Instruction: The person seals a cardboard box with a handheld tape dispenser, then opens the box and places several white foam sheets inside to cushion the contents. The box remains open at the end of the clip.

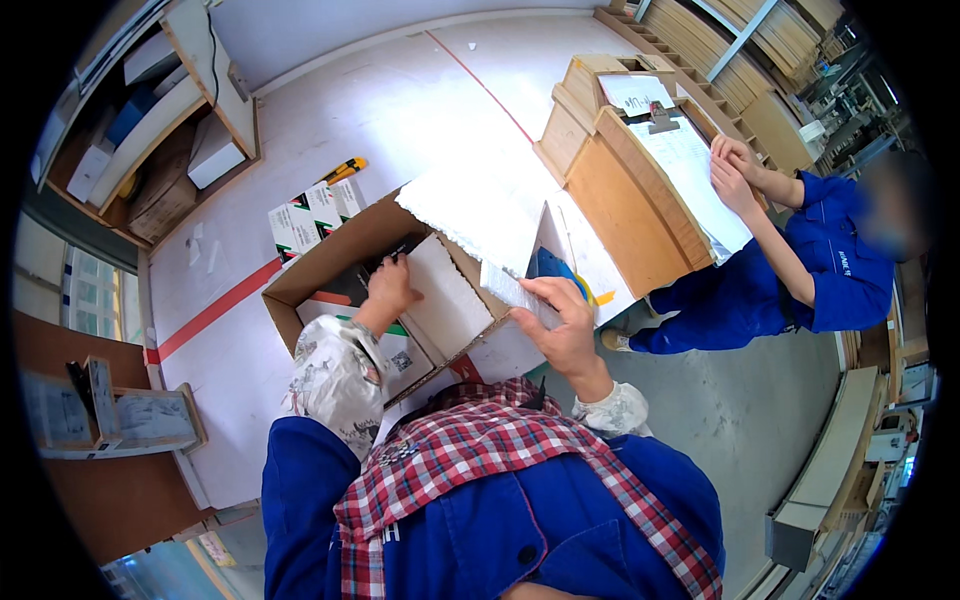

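An open cardboard box point(330, 240) stands in front of me on the table. My left hand point(390, 288) reaches into it, fingers bent and thumb apart, beside a white foam slab point(437, 290) inside. Its fingertips sit in shadow near a dark item, and I see nothing held. At the box's right edge, my right hand point(563, 325) is closed on a narrow white foam strip point(515, 292), thumb below and fingers above. A larger white foam sheet point(478, 215) with ragged edges lies across the box's far right side. A printed carton with green edging shows under my left wrist.
Small printed cartons point(308, 218) and a yellow utility knife point(345, 170) lie beyond the box. A blue tape roll point(550, 265) is behind my right hand. At the right, a person point(810, 250) in blue touches papers on a wooden stand point(625, 190). Shelves point(190, 120) rise far left.
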{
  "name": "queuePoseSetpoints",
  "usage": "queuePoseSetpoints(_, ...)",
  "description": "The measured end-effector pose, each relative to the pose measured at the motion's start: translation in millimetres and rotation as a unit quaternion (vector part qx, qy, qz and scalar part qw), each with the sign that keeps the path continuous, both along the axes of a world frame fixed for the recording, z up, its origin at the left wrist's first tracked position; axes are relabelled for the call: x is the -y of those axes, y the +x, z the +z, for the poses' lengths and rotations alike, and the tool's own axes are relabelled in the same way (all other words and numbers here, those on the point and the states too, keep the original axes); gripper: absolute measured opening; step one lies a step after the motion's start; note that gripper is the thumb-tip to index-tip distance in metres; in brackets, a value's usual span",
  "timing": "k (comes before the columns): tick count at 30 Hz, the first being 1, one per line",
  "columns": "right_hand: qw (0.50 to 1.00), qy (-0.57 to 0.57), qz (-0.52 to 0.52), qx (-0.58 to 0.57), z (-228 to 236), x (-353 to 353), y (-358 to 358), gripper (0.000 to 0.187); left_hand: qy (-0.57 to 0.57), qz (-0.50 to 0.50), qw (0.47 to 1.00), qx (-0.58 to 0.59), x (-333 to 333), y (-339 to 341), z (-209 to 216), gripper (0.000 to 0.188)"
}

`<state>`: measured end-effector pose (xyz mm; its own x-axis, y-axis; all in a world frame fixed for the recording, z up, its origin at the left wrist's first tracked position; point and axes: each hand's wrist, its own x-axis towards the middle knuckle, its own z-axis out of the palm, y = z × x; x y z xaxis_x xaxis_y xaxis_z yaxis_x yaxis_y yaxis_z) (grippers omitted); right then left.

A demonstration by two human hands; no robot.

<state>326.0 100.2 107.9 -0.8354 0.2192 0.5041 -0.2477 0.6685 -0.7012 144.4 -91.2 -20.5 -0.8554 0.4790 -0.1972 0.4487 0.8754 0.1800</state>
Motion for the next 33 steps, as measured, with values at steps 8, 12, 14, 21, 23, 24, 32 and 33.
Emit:
queuePoseSetpoints(8, 1.000, -0.008, 0.018, -0.008, -4, 9, -4, 0.031, -0.020, -0.001, 0.999, 0.025, -9, -50, -3, 0.021)
queuePoseSetpoints(12, 1.000, -0.006, 0.014, 0.007, -8, 9, -3, 0.031, 0.061, 0.016, 0.998, 0.002, -6, -35, -10, 0.012)
queuePoseSetpoints(14, 1.000, -0.010, 0.012, 0.018, -11, 10, -1, 0.031, 0.114, -0.010, 0.992, -0.052, 1, -20, -13, 0.012)
queuePoseSetpoints(21, 0.999, -0.024, 0.039, 0.018, -13, 18, -8, 0.030, 0.029, -0.014, 0.999, 0.003, -12, -28, 5, 0.010)
queuePoseSetpoints(23, 0.999, -0.033, 0.038, 0.015, -13, 18, -10, 0.030, 0.041, 0.028, 0.997, 0.066, -18, -30, 21, 0.010)
queuePoseSetpoints(24, 0.999, -0.024, 0.032, 0.014, -14, 17, -9, 0.030, 0.043, 0.020, 0.998, 0.038, -19, -29, 15, 0.011)
queuePoseSetpoints(32, 0.999, -0.012, 0.008, 0.034, -21, 10, -3, 0.029, -0.044, -0.083, 0.967, -0.237, -17, -5, -50, 0.026)
queuePoseSetpoints(33, 0.999, -0.017, 0.010, 0.036, -21, 11, -3, 0.029, -0.067, -0.095, 0.969, -0.216, -20, -6, -48, 0.026)
